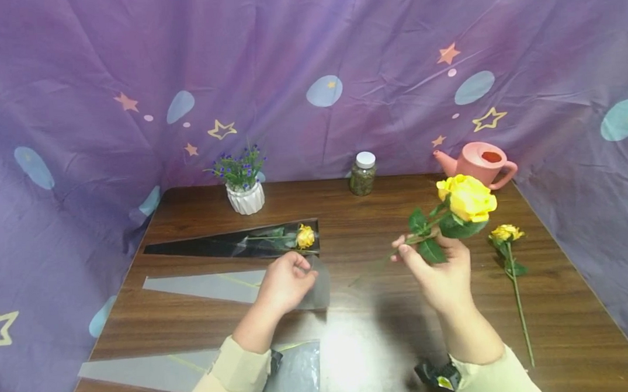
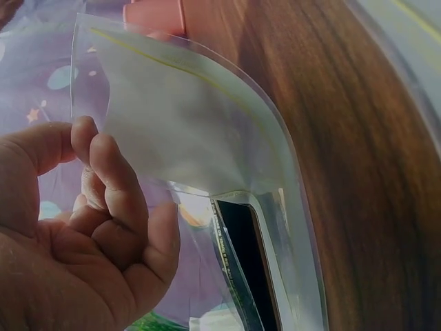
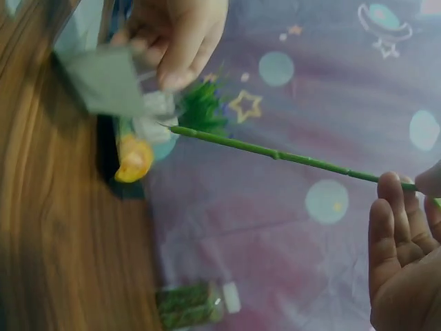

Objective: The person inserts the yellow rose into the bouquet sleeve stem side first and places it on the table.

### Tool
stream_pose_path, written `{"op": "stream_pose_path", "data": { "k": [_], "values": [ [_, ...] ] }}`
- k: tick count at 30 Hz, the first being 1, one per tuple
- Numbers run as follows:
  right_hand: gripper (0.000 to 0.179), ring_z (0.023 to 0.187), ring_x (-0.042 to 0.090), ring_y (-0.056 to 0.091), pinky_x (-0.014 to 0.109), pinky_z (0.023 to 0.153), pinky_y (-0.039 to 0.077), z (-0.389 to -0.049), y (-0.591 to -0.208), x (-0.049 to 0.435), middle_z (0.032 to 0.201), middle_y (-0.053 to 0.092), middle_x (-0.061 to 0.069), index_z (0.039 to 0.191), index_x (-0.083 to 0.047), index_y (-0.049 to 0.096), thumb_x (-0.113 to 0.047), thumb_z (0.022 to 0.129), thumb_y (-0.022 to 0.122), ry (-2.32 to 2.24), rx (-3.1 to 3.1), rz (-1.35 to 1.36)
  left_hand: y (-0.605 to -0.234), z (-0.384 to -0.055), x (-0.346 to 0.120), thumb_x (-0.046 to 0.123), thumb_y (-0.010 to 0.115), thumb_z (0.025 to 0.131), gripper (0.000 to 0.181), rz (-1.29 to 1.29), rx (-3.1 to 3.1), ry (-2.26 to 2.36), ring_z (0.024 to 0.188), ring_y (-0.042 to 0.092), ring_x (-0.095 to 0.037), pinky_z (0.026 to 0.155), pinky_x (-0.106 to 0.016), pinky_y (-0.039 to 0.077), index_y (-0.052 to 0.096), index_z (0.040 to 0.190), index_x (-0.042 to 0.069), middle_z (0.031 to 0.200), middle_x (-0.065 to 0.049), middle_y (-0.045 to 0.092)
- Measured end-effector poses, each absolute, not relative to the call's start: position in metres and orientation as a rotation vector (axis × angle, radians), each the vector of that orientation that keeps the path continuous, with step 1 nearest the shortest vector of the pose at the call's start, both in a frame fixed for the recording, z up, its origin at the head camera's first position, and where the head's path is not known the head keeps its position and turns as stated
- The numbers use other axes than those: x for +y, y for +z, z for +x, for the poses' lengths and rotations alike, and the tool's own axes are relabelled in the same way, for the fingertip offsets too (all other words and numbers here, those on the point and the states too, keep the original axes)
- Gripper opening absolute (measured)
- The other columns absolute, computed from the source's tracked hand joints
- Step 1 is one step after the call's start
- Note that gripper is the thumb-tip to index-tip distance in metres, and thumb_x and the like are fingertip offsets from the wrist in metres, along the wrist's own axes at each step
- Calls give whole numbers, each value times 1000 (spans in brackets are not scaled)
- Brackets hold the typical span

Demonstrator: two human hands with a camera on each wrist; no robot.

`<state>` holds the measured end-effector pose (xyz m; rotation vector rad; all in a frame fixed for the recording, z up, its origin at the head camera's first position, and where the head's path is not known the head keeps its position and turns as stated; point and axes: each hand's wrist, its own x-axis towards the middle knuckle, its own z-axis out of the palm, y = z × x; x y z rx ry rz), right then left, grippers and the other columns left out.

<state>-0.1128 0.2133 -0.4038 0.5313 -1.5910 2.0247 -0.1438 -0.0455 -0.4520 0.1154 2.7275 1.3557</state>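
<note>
A yellow rose (image 1: pixel 467 198) with green leaves is raised over the table's right half. My right hand (image 1: pixel 446 272) pinches its stem, bloom up and to the right. In the right wrist view the green stem (image 3: pixel 275 154) stretches from those fingertips toward the other hand, its cut end free in the air. My left hand (image 1: pixel 286 282) pinches the open end of a translucent grey flower sleeve (image 1: pixel 207 287) between thumb and forefinger. That lip stands lifted off the table; in the left wrist view the sleeve (image 2: pixel 179 124) shows a yellow line along its edge.
Behind lies a black sleeve (image 1: pixel 190 247) holding a yellow rose (image 1: pixel 305 236); in front, another grey sleeve (image 1: pixel 143 372). A second loose rose (image 1: pixel 507 232) lies at right. A potted plant (image 1: pixel 245 198), a jar (image 1: pixel 363 175) and a pink watering can (image 1: pixel 478 162) line the back.
</note>
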Motion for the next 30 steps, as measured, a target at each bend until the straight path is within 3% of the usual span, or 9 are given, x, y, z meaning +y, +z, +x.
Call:
{"op": "stream_pose_path", "data": {
  "k": [13,21,27,30],
  "values": [
    [23,87,9,75,21,79,59,-116,-424,184,94,78,1,102,19,59,29,82,65,1756,-1787,608,-452,-142,-44,16,79,90,17,107,2679,1424,70,62,-16,64,-35,53,66,97,8,79,-1,69],
    [29,88,6,74,22,81,59,-124,-445,161,89,73,26,108,15,59,26,83,69,1688,-1843,527,-455,-139,-43,11,76,93,15,90,2542,1578,64,65,-15,56,-31,50,64,98,4,74,-2,71],
    [29,92,5,73,22,86,59,-126,-454,151,91,73,27,107,12,62,25,82,71,1664,-1877,469,-454,-138,-42,9,73,94,13,76,2473,1702,65,68,-15,56,-30,50,63,97,2,73,-3,71],
    [32,90,13,76,21,86,58,-128,-457,147,93,76,23,110,11,62,23,82,73,1601,-1926,448,-454,-137,-42,7,73,94,12,72,2461,1756,63,67,-15,54,-28,47,62,97,2,72,-3,71]
  ]
}}
